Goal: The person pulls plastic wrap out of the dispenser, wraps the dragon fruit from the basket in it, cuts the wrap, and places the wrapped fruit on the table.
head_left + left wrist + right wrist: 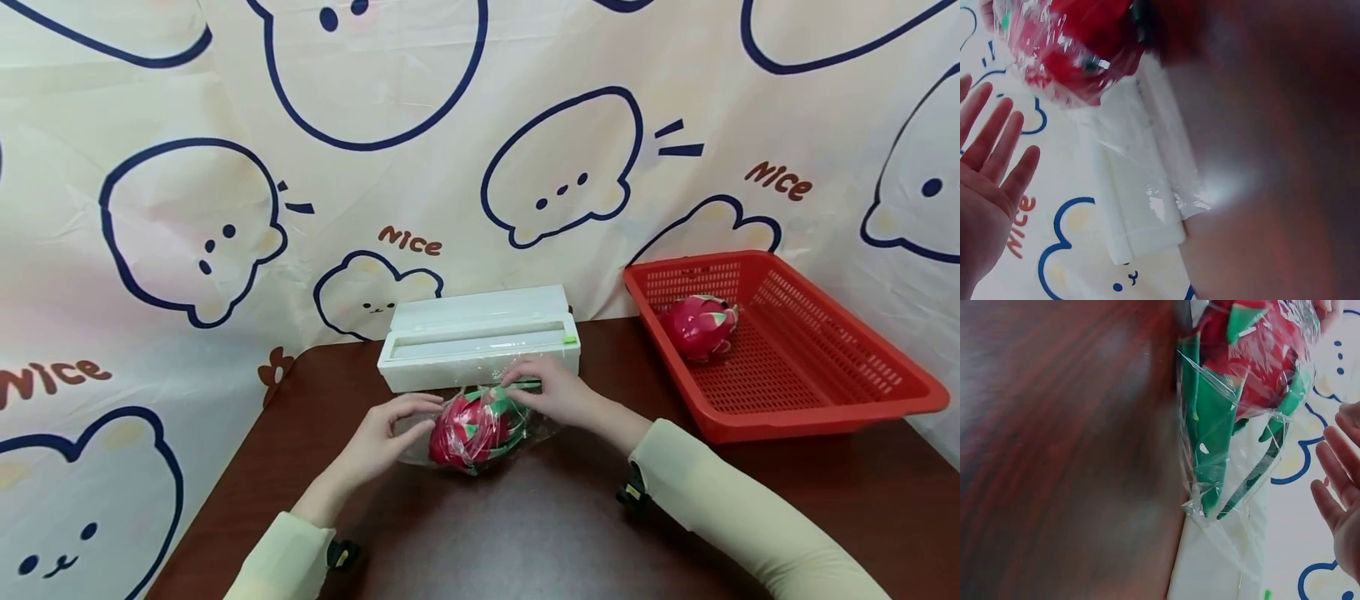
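A pink-red dragon fruit with green leaf tips [468,429] lies on the table, wrapped in clear plastic film [1210,506] that wrinkles over it and trails past its leaves. On its left side my left hand [386,433] has its fingertips near the wrap; the left wrist view shows that palm and fairly straight, spread fingers. Over the fruit's upper right my right hand [551,387] reaches with fingertips at the film. Its fingers look loosely bent and spread in the right wrist view, where the thumb is hidden.
Just behind the fruit stands a white cling film box [480,367], lid raised, with a green piece [570,339] on its right edge. At the right, a red plastic basket [825,408] holds another dragon fruit [697,325]. A printed curtain [337,192] hangs behind the table.
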Tool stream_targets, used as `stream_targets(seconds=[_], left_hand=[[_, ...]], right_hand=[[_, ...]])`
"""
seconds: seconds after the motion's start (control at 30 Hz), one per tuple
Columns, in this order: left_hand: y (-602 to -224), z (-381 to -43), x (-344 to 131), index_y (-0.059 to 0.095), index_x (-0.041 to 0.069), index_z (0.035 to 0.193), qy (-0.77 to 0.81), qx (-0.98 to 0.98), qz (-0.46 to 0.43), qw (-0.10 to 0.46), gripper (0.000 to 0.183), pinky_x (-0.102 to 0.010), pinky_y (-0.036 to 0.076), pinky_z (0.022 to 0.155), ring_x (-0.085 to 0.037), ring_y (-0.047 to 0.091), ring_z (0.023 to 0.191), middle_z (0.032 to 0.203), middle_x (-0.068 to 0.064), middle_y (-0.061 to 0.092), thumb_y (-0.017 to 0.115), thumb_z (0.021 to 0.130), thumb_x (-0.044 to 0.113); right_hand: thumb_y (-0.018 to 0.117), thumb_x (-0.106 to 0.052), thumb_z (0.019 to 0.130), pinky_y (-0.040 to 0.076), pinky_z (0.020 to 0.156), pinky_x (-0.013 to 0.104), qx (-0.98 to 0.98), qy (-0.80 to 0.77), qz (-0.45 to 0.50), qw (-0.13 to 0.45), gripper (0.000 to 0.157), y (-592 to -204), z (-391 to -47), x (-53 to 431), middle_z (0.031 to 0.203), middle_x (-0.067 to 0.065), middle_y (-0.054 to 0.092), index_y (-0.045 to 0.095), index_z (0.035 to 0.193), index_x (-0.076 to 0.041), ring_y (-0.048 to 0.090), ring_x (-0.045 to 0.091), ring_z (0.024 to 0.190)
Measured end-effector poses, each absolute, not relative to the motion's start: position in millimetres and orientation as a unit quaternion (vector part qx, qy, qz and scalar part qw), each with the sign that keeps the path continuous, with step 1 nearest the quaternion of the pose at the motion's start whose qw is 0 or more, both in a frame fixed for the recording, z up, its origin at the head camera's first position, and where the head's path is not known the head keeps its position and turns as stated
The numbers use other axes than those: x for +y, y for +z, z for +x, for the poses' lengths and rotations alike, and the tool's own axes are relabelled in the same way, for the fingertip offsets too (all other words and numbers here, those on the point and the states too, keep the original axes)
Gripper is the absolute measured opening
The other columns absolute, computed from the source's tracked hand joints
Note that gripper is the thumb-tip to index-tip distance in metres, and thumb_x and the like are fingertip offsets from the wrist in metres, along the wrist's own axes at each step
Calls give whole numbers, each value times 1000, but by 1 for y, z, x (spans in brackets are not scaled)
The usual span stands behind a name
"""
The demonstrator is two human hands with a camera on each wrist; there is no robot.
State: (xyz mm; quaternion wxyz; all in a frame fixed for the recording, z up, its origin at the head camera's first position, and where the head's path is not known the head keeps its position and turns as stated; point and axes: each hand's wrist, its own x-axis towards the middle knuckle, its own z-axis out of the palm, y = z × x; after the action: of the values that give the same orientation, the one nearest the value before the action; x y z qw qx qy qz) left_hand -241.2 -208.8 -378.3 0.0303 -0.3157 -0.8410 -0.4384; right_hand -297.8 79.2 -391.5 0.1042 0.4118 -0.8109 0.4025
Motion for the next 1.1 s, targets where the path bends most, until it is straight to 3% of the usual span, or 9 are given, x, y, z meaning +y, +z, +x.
stream_targets(seconds=[0.2, 0.43, 0.63, 0.8, 1.1], left_hand=[[-398, -238, -210, 50, 21, 125, -411, -849, -331, 14, 52, -51, 35, 92, -15, 37, 122, 134, 3, 43, 70, 78, 29], [-405, -237, -204, 47, 24, 128, -375, -859, -348, 28, 63, -48, 36, 92, -15, 33, 125, 138, 6, 37, 74, 72, 32], [-405, -241, -197, 57, 24, 118, -319, -873, -354, 108, 52, -38, 41, 89, -10, 42, 117, 129, 7, 46, 73, 71, 41], [-404, -244, -192, 65, 21, 107, -307, -862, -373, 157, 37, -32, 46, 83, -10, 51, 108, 122, 4, 53, 73, 73, 33], [-401, -247, -191, 70, 19, 88, -315, -832, -420, 181, 12, -27, 48, 75, -12, 56, 97, 105, 2, 60, 72, 77, 15]], right_hand=[[69, -22, 80, 45, 84, 35, -814, 402, 411, 77, 25, -398, -287, 86, 112, 0, 59, 66, 103, -13, 52, 9, 103], [68, -43, 75, 41, 88, 36, -834, 363, 410, 62, 44, -404, -276, 77, 120, -5, 54, 60, 111, -20, 47, 10, 110], [72, -45, 70, 41, 84, 35, -840, 364, 390, 100, 40, -408, -276, 65, 110, -9, 56, 59, 98, -20, 47, 11, 102], [71, -48, 69, 42, 80, 31, -853, 367, 357, 100, 39, -409, -278, 60, 100, -14, 56, 58, 94, -21, 47, 8, 96], [72, -38, 74, 42, 80, 30, -845, 380, 360, 111, 30, -409, -280, 56, 94, -12, 56, 59, 93, -20, 50, 8, 92]])
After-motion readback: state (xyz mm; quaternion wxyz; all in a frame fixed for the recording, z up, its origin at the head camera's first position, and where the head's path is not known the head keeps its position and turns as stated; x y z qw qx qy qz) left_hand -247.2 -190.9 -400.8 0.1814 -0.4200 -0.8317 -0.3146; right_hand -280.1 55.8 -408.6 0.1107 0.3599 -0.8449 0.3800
